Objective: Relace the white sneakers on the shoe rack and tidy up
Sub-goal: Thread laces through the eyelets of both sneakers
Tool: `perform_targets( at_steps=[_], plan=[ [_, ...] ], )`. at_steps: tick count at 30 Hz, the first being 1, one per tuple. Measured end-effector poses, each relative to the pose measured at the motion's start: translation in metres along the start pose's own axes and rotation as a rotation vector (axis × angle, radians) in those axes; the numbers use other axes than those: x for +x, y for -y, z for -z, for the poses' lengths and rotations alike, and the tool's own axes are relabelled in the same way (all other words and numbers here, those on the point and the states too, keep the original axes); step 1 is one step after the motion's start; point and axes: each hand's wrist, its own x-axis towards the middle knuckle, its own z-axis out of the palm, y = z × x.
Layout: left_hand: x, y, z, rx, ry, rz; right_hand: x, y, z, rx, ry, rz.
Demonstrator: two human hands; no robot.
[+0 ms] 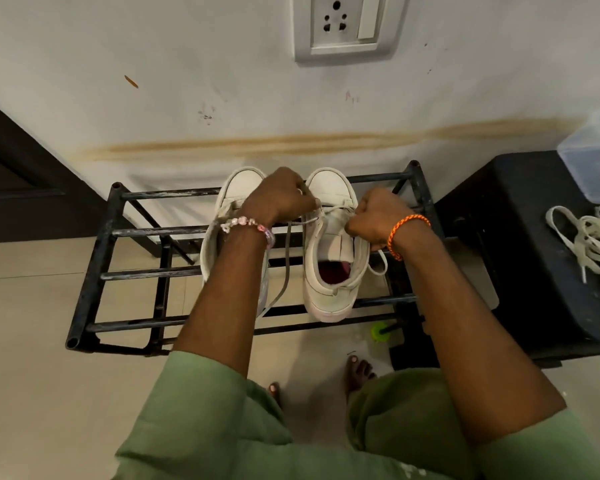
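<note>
- Two white sneakers side by side on the top bars of a black metal shoe rack (94, 258), toes toward the wall.
- Left sneaker (238, 188) largely hidden under the left forearm; toe cap and outer side visible.
- Right sneaker (329, 244) in fuller view, tongue laid flat, reddish lining showing in the opening, heel near the front bar.
- Left hand (281, 199) over the gap between the two shoes, fingers curled tight and pinching one end of the shoelace (309, 221) near the lowest eyelets of the right sneaker; beaded pink bracelet at that wrist.
- Right hand (374, 218) at the outer edge of the right sneaker, closed in a fist around the other end of the same lace; orange braided band at that wrist.
- Lace stretched across the front of the right sneaker between both hands, one loose tail hanging down between the shoes through the rack bars, another loop dangling beside the right wrist.
- Pile of loose pale laces (589, 240) on a black stool (520, 258) just right of the rack.
- Clear plastic container (593, 157) at the back of that stool.
- Small green-capped object (380, 331) on the floor under the rack's front right corner, identity unclear.
- Grey wall socket (347, 26) above.
</note>
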Motion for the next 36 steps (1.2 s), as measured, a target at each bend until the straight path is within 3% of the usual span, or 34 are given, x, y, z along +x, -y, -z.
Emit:
perform_targets(
  at_steps=[4,7,13,21,25,30,32,34,36],
  plan=[
    [0.0,-0.002,0.003,0.162,-0.015,-0.002,-0.008,-0.008,-0.01,0.029,-0.169,0.07],
    [-0.006,-0.001,0.006,0.089,0.017,0.005,-0.012,-0.015,-0.019,0.116,-0.277,0.103],
    [-0.008,0.003,0.001,0.027,-0.034,-0.034,-0.012,-0.017,-0.016,0.157,-0.226,0.159],
    [0.004,0.002,0.011,0.067,0.09,-0.005,-0.003,-0.018,-0.013,0.137,-0.142,0.183],
    [-0.011,0.014,0.003,-0.218,0.022,-0.035,-0.001,-0.018,-0.013,0.126,-0.177,0.16],
    [-0.021,0.011,0.023,-0.882,-0.127,-0.093,-0.002,-0.023,-0.011,0.13,-0.178,0.14],
    [-0.027,0.007,0.026,-1.045,-0.166,-0.062,-0.002,-0.022,-0.011,0.109,-0.174,0.151],
    [-0.035,0.003,0.017,-0.975,-0.22,0.003,-0.002,-0.019,-0.013,0.077,-0.178,0.164],
    [-0.037,0.005,0.001,-0.63,-0.252,-0.006,-0.003,-0.017,-0.015,0.067,-0.191,0.167]
  ],
)
